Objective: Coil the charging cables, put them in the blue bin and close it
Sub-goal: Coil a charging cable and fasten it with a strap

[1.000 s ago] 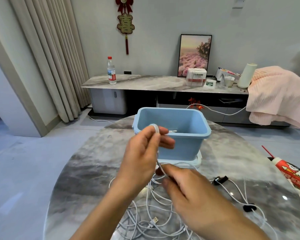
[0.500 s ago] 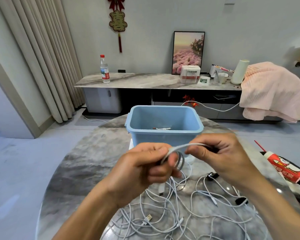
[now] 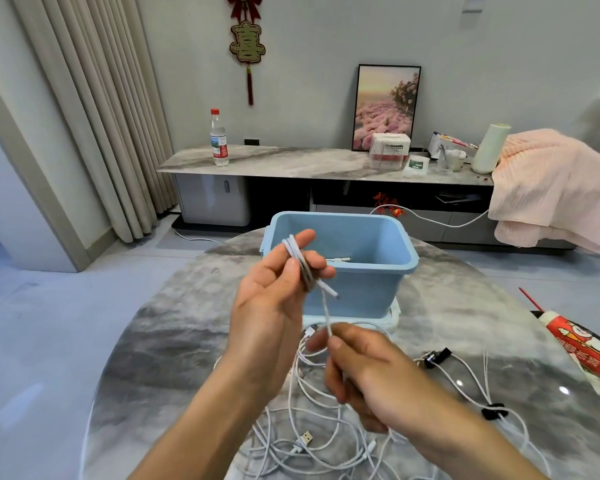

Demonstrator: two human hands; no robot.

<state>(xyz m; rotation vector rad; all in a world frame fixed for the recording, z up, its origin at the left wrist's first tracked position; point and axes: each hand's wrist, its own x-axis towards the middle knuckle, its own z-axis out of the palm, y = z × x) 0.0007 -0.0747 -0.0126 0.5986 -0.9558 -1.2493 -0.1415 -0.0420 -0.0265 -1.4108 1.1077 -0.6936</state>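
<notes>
The round grey marble-patterned table top [image 3: 174, 327] has a smooth, highly glossy finish that mirrors light patches. The rectangular light-blue plastic bin [image 3: 371, 289] is smooth with a satin, low-sheen surface. The thin white charging cables [image 3: 312, 441] heaped on the table have a smooth matt plastic sheath; one exposed flat USB plug [image 3: 306, 437] shows a bright metal shell. The white cable coil [image 3: 300, 265] wound on the left hand's fingers looks finely textured, possibly braided. The pink blanket [image 3: 551, 188] is soft ribbed cloth, matt. The clear water bottle [image 3: 219, 140] is glossy transparent plastic.
</notes>
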